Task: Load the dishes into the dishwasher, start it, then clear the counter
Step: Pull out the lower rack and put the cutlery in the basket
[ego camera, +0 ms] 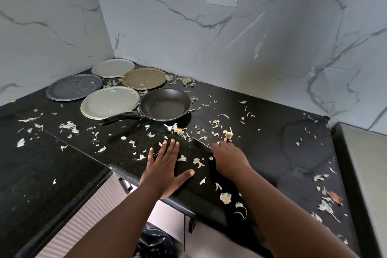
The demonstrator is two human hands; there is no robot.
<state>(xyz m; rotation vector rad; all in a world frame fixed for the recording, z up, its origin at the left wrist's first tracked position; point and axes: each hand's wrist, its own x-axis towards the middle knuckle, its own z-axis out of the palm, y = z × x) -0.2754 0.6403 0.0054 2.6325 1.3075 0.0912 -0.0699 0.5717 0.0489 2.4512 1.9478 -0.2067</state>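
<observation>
Black stone counter (272, 142), speckled, glossy, littered all over with pale garlic peels (69, 126); a few whole skins and root ends among them.

Frying pan (166, 103) taken as landmark: black, nonstick, empty, handle pointing left over the rim of a light grey plate (110, 102). Behind the pan, a brown plate (144, 78). Far left of the pan, a dark speckled plate (74, 87); in the corner behind, another pale plate (113, 68). All four plates lie flat, with scraps of peel on them.

Left hand (165, 165) in front of the pan, flat on the counter, fingers straight and spread, thumb out to the right. Right hand (228, 159) in front and right of the pan, knuckles up, fingers curled down onto the stone; whether it pinches anything, cannot tell.

Counter edge runs just under the left wrist. Right of the pan: wide open stone, only peels. Marble wall (188, 27) closes the back and left.
</observation>
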